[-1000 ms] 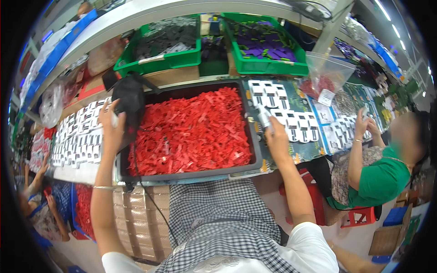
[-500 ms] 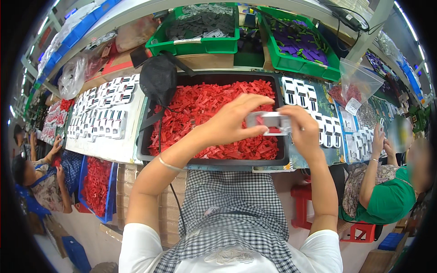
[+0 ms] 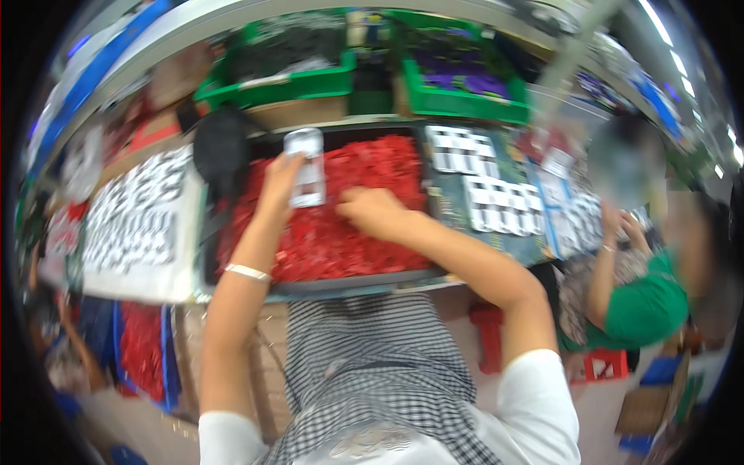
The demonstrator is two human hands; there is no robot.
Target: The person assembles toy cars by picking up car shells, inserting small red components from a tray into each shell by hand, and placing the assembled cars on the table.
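My left hand (image 3: 280,182) is closed on a white plastic casing (image 3: 308,167), long with rounded ends and a window, and holds it tilted up above the red pieces. To the right, my right hand (image 3: 376,213) is low over the heap of small red plastic pieces (image 3: 372,167), its fingers bent together. Motion blur hides what, if anything, is between those fingertips. The red pieces fill a wide black tray (image 3: 364,280) in front of me.
White casings stand in rows on a board at left (image 3: 132,217) and on the bench at right (image 3: 504,205). A black mesh object (image 3: 221,151) overlaps the tray's left edge. Green bins (image 3: 279,91) are behind. A co-worker in a green top (image 3: 647,302) sits at right.
My hands have come apart. The left has carried the white casing leftward, and the right has let go of it and dropped to the red pieces. The whole view has shifted.
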